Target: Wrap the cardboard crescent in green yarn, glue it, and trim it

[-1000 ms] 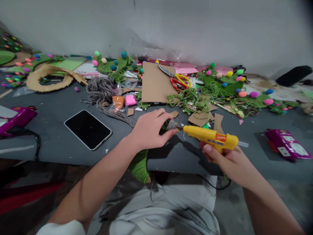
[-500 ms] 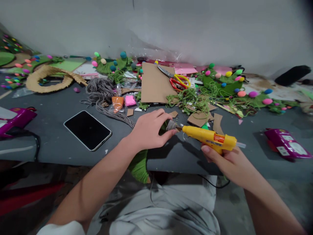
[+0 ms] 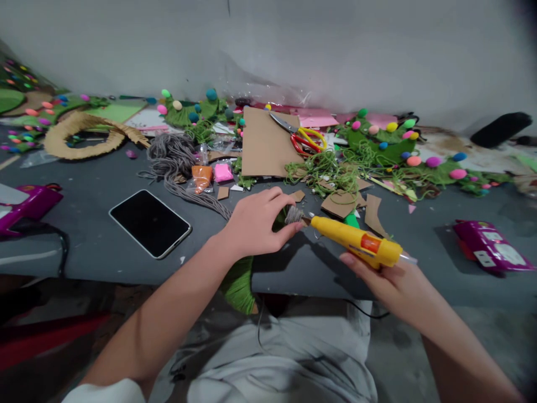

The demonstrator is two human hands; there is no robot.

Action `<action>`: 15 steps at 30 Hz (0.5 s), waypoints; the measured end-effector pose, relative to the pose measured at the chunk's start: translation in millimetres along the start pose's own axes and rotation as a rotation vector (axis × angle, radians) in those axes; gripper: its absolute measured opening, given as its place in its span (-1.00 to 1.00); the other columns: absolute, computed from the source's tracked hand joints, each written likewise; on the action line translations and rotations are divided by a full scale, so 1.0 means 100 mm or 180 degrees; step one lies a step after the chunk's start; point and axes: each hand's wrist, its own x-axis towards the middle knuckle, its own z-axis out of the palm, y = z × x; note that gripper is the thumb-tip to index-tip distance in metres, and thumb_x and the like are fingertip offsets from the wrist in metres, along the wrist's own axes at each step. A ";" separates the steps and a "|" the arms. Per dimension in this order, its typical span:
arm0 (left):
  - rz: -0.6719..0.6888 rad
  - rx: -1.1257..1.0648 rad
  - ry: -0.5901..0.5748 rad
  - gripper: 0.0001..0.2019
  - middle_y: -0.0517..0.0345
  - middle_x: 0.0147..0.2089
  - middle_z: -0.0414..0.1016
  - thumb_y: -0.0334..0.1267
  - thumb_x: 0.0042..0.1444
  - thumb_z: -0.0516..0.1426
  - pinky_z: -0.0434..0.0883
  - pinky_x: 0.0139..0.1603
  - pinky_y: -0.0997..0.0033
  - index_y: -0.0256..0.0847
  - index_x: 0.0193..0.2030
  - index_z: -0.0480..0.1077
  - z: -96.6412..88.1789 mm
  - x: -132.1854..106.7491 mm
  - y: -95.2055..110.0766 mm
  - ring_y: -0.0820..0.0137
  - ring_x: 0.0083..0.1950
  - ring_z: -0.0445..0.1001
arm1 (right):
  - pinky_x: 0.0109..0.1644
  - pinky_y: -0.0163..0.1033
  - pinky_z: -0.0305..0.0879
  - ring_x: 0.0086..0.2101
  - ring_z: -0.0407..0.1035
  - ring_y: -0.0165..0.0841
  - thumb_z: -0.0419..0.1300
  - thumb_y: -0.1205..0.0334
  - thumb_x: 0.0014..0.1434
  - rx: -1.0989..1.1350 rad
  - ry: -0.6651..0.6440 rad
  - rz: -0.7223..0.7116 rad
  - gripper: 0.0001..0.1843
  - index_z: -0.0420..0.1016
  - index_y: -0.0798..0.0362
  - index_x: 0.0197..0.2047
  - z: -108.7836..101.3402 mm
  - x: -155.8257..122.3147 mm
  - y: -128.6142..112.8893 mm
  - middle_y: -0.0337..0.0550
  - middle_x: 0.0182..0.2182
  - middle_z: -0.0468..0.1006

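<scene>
My left hand (image 3: 262, 224) is closed around a yarn-wrapped cardboard piece (image 3: 241, 288), mostly wound in green yarn. At its right end, grey yarn (image 3: 294, 214) is wrapped between my thumb and fingers, with a bit of brown cardboard showing. My right hand (image 3: 388, 282) grips the handle of a yellow glue gun (image 3: 356, 238), a glue stick jutting from its back. The gun's nozzle meets the cardboard end beside the grey wrap; whether it touches, I cannot tell. A loose bundle of grey yarn (image 3: 172, 154) trails across the table toward my left hand.
A phone (image 3: 150, 223) lies left of my forearm. Scissors (image 3: 300, 134) rest on a cardboard sheet (image 3: 264, 148). Green yarn scraps (image 3: 327, 170), cardboard offcuts (image 3: 339, 204) and pom-pom-trimmed green pieces fill the back. Purple devices stand at left (image 3: 31, 207) and right (image 3: 493, 246).
My right hand has tilted the glue gun slightly, its back end dropping a little and shifting left, the nozzle staying by the cardboard end. My left hand has barely moved.
</scene>
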 end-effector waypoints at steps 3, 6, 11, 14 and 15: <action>0.0000 -0.0009 0.0001 -0.59 0.06 -0.05 0.48 0.09 0.23 0.06 0.38 -0.14 0.28 -0.15 0.04 0.39 0.01 0.00 0.00 0.25 -0.08 0.51 | -0.23 -0.09 0.44 -0.32 0.51 -0.16 0.13 -0.02 0.26 -0.0138 0.0037 -0.0143 -0.74 0.55 -0.06 -0.20 0.00 -0.01 0.02 -0.10 -0.32 0.60; -0.0028 -0.0035 0.0009 -0.59 0.05 -0.02 0.49 0.09 0.22 0.07 0.39 -0.11 0.27 -0.15 0.03 0.38 0.01 0.00 -0.01 0.23 -0.03 0.51 | -0.19 -0.09 0.43 -0.30 0.51 -0.16 0.14 0.00 0.26 -0.0181 0.0163 -0.0111 -0.75 0.54 -0.06 -0.18 -0.02 0.00 0.04 -0.09 -0.29 0.60; -0.0095 -0.0178 0.0021 -0.57 0.01 0.07 0.51 0.07 0.21 0.09 0.40 0.03 0.20 -0.17 0.08 0.34 0.00 0.00 -0.01 0.17 0.09 0.49 | -0.13 -0.15 0.40 -0.25 0.50 -0.17 0.15 -0.02 0.23 -0.0307 0.0586 0.0395 -0.67 0.56 0.03 -0.13 -0.21 0.01 0.18 -0.06 -0.26 0.62; -0.0136 -0.0248 0.0023 -0.55 -0.01 0.13 0.49 0.05 0.21 0.11 0.39 0.06 0.17 -0.18 0.12 0.31 -0.01 -0.01 0.00 0.16 0.12 0.48 | -0.27 -0.19 0.34 -0.35 0.46 -0.19 0.16 -0.12 0.18 -0.0502 0.0818 0.1033 -0.56 0.56 0.11 -0.17 -0.42 0.02 0.43 -0.04 -0.38 0.60; -0.0143 -0.0254 0.0025 -0.55 0.00 0.14 0.49 0.04 0.20 0.11 0.39 0.07 0.17 -0.18 0.13 0.30 -0.01 -0.01 0.00 0.16 0.11 0.48 | -0.37 -0.20 0.28 -0.44 0.41 -0.23 0.14 -0.16 0.17 -0.0596 0.0832 0.1358 -0.53 0.54 0.13 -0.21 -0.48 0.03 0.55 -0.05 -0.46 0.56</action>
